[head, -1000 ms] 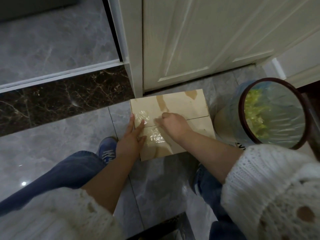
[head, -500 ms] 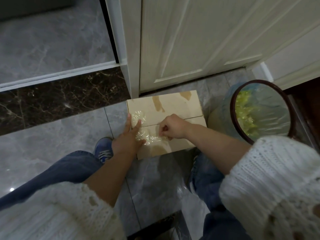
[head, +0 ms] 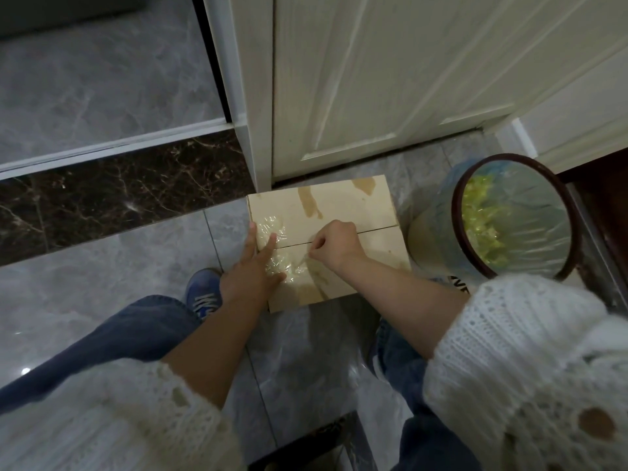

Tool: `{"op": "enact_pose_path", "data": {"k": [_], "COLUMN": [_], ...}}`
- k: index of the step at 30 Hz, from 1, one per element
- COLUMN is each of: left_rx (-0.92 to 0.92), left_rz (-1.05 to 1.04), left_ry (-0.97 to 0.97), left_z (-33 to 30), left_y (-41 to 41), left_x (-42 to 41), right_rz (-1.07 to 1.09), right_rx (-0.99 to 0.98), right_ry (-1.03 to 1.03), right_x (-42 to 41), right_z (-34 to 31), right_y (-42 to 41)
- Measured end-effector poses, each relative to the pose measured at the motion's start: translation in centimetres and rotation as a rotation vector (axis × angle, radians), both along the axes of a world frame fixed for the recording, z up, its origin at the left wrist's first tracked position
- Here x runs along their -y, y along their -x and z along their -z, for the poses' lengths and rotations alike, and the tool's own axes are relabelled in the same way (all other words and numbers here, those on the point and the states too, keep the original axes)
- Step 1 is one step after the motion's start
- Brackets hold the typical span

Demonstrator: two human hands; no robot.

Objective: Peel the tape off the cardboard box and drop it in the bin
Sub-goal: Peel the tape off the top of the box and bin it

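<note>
Right hand (head: 334, 244) had drawn the pinched tape (head: 289, 263) rightward, toward the bin (head: 574, 239); left hand (head: 253, 271) pressed flat on the box (head: 339, 205).

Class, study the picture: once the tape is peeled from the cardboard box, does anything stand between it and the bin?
Nothing visible does. The right hand pinches the tape on the cardboard box; the bin stands just right of the box, its mouth open and uncovered. The left hand presses on the box's other side.
</note>
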State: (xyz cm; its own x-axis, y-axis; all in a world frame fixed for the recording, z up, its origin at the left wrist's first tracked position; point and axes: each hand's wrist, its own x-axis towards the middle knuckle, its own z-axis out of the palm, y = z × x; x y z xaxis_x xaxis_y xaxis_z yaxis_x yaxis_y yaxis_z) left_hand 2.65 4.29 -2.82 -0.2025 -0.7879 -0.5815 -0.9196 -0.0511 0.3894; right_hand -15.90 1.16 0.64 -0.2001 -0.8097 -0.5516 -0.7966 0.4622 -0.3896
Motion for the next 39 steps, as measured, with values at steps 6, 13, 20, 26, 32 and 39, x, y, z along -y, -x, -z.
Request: {"op": "enact_pose_path", "data": {"k": [6,13,20,26,32,39], "left_rx": [-0.014,-0.006,-0.002,-0.017,-0.002,-0.017], "left_rz": [-0.007,-0.002,0.003,0.006,0.018,0.006], "left_ry": [0.004,-0.022,-0.018,-0.011,0.002,0.008], "left_z": [-0.2,-0.5,-0.5,-0.5,-0.4,-0.1], "left_y": [0.0,0.1,0.1,0.0,0.0,0.0], "left_x": [0.0,0.2,0.2,0.2,0.1,0.0], "right_rz": [0.089,0.157,0.267,0.186,0.057,0.084], "right_rx": [0.097,0.239,0.216,0.152,0.047,0.002], "right_ry": [0.038,0.015,-0.092,-0.066,0.017,0.154], "right_x": [-0.2,0.1,0.4,0.4,0.3,1.5], "right_z": [0.9,0.5,0.4,0.3,0.1,-0.7], "right_y": [0.3,1.1,2.1,2.8,3.7,5.3]}}
